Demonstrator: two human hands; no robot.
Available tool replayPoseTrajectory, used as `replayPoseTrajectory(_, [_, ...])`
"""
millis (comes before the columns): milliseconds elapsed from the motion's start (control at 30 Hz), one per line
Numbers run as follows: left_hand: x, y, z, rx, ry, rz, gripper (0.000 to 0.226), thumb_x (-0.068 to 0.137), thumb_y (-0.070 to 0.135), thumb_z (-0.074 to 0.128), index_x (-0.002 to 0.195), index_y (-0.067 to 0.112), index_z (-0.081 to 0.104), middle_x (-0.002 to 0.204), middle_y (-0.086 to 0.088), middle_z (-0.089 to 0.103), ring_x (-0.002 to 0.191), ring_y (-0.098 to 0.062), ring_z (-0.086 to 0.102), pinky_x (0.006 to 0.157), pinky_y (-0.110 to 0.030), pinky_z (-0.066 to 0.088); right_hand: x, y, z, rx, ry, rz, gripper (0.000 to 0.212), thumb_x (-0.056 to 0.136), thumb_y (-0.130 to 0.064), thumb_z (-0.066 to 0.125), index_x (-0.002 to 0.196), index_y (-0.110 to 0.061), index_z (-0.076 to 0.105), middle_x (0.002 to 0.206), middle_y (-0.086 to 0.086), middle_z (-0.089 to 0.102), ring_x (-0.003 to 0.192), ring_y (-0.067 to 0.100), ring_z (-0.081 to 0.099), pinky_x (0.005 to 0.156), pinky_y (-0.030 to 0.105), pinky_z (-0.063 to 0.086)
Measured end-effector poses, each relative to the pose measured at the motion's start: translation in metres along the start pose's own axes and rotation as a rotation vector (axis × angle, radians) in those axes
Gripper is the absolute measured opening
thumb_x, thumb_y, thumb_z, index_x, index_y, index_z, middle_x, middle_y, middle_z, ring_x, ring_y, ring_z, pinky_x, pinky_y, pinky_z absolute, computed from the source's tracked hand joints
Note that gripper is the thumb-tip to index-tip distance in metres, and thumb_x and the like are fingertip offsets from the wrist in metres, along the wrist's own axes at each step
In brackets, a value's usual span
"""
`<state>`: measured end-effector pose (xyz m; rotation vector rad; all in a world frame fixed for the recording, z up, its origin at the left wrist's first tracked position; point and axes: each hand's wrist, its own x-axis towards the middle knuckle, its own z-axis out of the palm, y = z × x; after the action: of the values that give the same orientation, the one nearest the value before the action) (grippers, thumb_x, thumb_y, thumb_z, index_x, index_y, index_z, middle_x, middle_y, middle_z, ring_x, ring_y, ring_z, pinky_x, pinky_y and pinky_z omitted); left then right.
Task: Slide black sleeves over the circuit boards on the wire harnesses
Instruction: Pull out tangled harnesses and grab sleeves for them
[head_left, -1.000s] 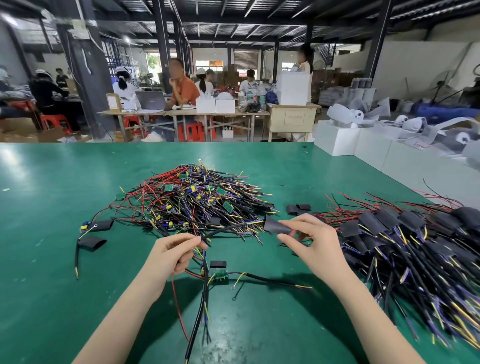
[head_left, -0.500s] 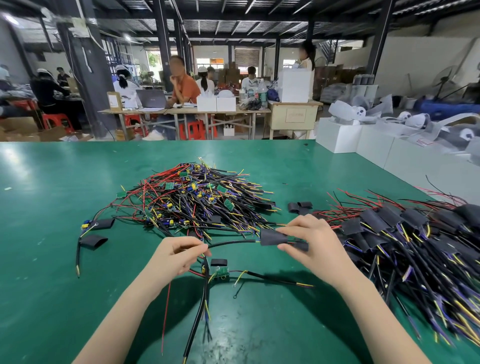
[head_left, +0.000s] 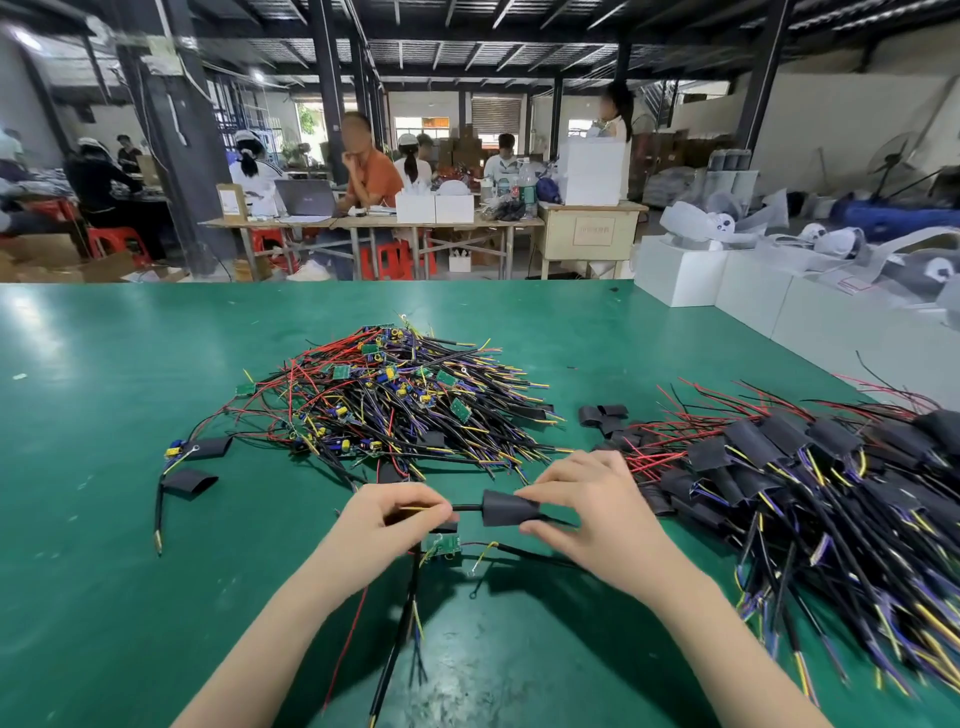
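Just above the green table (head_left: 104, 571), a black sleeve (head_left: 506, 508) is threaded on a black cable (head_left: 467, 508) between the two hands. The right hand (head_left: 597, 512) pinches the sleeve's right end between thumb and curled fingers, while the left hand (head_left: 387, 525), immediately left of the sleeve, has its fingers curled round the cable and its thin wires. Directly below the sleeve, a small green circuit board (head_left: 441, 544) hangs beside the left hand's fingers, with wires trailing from it toward the table's near edge. Beyond the sleeve lies a tangled pile of unsleeved harnesses (head_left: 395, 405). To the sleeve's right spreads a pile of sleeved harnesses (head_left: 810, 478). A few loose sleeves (head_left: 602, 415) lie between the two piles, and another sleeve (head_left: 189, 483) rests far left of the one held.
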<state>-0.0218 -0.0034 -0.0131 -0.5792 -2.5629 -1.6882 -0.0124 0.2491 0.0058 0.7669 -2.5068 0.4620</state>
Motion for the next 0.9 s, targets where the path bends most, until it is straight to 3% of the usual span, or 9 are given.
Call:
replayPoseTrajectory(100, [-0.003, 0.008, 0.008, -0.134, -0.080, -0.012, 0.034, 0.092, 0.000, 0.060, 0.117, 0.023, 0.062, 0.095, 0.003, 0.067, 0.072, -0.008, 0.058, 0.065, -0.018, 0.045, 0.002, -0.011, 0.008, 0.018, -0.008, -0.005, 0.024, 0.077, -0.043, 0.070, 0.095, -0.029, 0.073, 0.088, -0.013, 0.066, 0.085, 0.014, 0.060, 0.080, 0.034, 0.038])
replayPoseTrajectory(200, [-0.003, 0.010, 0.000, -0.203, -0.091, -0.037, 0.052, 0.086, -0.011, 0.062, 0.126, 0.021, 0.054, 0.117, 0.005, 0.067, 0.099, -0.010, 0.065, 0.080, -0.018, 0.050, 0.001, -0.008, 0.006, 0.038, 0.048, 0.052, 0.022, 0.079, -0.038, 0.072, 0.098, -0.026, 0.073, 0.091, -0.011, 0.067, 0.088, 0.016, 0.061, 0.074, 0.034, 0.041])
replayPoseTrajectory(267, [-0.002, 0.008, -0.005, -0.182, -0.018, -0.066, 0.043, 0.083, -0.007, 0.067, 0.118, 0.019, 0.062, 0.114, 0.006, 0.070, 0.100, -0.007, 0.066, 0.080, -0.014, 0.049, -0.001, -0.004, 0.004, 0.071, 0.112, 0.108, 0.023, 0.080, -0.033, 0.074, 0.101, -0.023, 0.073, 0.093, -0.008, 0.067, 0.090, 0.018, 0.062, 0.076, 0.037, 0.046])
replayPoseTrajectory(333, [-0.001, 0.006, -0.006, -0.198, 0.045, -0.129, 0.026, 0.082, 0.000, 0.071, 0.103, 0.015, 0.070, 0.101, 0.000, 0.074, 0.089, -0.011, 0.070, 0.073, -0.014, 0.051, -0.001, -0.001, 0.002, 0.091, 0.155, 0.136, 0.025, 0.079, -0.029, 0.075, 0.102, -0.019, 0.073, 0.093, -0.006, 0.067, 0.088, 0.020, 0.063, 0.077, 0.039, 0.050])
replayPoseTrajectory(433, [-0.001, 0.000, -0.004, -0.268, 0.005, -0.163, 0.011, 0.086, 0.001, 0.068, 0.095, 0.006, 0.071, 0.085, -0.014, 0.074, 0.074, -0.019, 0.068, 0.064, -0.021, 0.053, -0.001, -0.002, 0.004, 0.077, 0.119, 0.103, 0.026, 0.080, -0.029, 0.075, 0.103, -0.019, 0.073, 0.094, -0.005, 0.066, 0.089, 0.020, 0.062, 0.076, 0.038, 0.050])
replayPoseTrajectory(533, [-0.001, -0.002, -0.002, -0.268, 0.011, -0.141, 0.010, 0.088, 0.000, 0.066, 0.091, 0.007, 0.072, 0.080, -0.013, 0.074, 0.069, -0.017, 0.067, 0.060, -0.020, 0.051, 0.000, -0.005, 0.005, 0.084, 0.050, 0.034, 0.025, 0.081, -0.029, 0.074, 0.103, -0.020, 0.071, 0.095, -0.005, 0.065, 0.090, 0.020, 0.061, 0.075, 0.036, 0.048])
replayPoseTrajectory(733, [0.001, -0.001, -0.003, -0.265, 0.108, -0.061, 0.012, 0.086, -0.001, 0.067, 0.089, 0.009, 0.074, 0.079, -0.014, 0.073, 0.068, -0.016, 0.065, 0.068, -0.019, 0.052, -0.001, -0.002, 0.003, 0.157, -0.049, 0.027, 0.030, 0.085, -0.037, 0.069, 0.111, -0.023, 0.070, 0.101, -0.010, 0.063, 0.096, 0.010, 0.057, 0.083, 0.030, 0.041])
replayPoseTrajectory(900, [-0.002, 0.004, 0.001, -0.281, 0.119, -0.027, 0.009, 0.087, -0.001, 0.066, 0.091, 0.005, 0.072, 0.073, -0.010, 0.071, 0.065, -0.014, 0.063, 0.067, -0.019, 0.051, -0.001, -0.003, 0.005, 0.274, -0.013, 0.078, 0.024, 0.084, -0.035, 0.070, 0.104, -0.024, 0.072, 0.091, -0.011, 0.061, 0.085, 0.002, 0.054, 0.084, 0.035, 0.045])
